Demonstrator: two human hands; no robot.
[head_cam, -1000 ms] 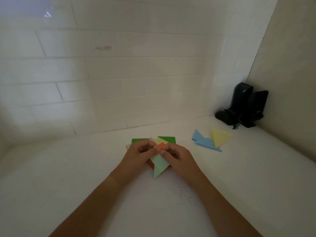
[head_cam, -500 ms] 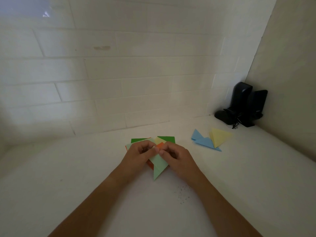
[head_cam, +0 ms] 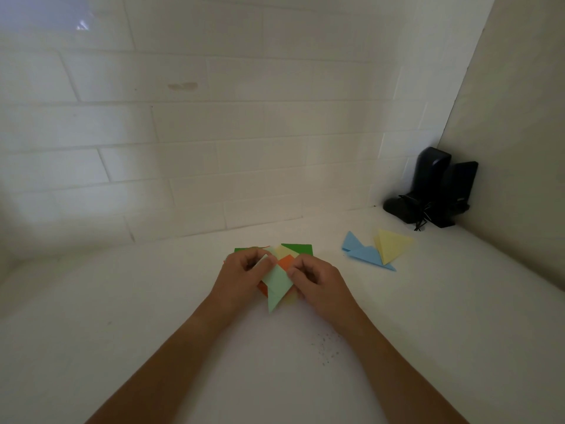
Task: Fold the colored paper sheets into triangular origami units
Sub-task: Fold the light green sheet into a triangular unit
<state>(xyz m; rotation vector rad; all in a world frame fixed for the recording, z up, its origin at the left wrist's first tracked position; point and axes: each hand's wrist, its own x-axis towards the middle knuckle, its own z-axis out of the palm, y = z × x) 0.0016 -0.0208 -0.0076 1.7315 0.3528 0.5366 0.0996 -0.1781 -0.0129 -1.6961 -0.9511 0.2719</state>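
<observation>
Left hand (head_cam: 241,270) first: curled, pinching the upper left corner of the mint sheet (head_cam: 276,284) between thumb and fingertips. Mint sheet itself in the middle, partly folded, long point aimed down toward the camera, lifted a bit over the stack (head_cam: 298,249). Stack underneath: dark green, pale yellow and orange sheets fanned out flat on the white desk (head_cam: 122,301), mostly hidden by the hands. Right hand (head_cam: 318,280) next, also curled, fingertips gripping the mint sheet's right edge, just beside the orange bit. Can't tell exactly how many sheets in the stack.

Further right, well apart from the hands: blue unit (head_cam: 363,252) lying flat, already folded into triangles, with a yellow unit (head_cam: 389,244) touching it and overlapping its right end. Back in the far right corner, against the tiled wall (head_cam: 214,133): two black speakers (head_cam: 434,185) standing upright with a tangle of cable at the base. Some dark specks (head_cam: 327,347) on the desk between the forearms.
</observation>
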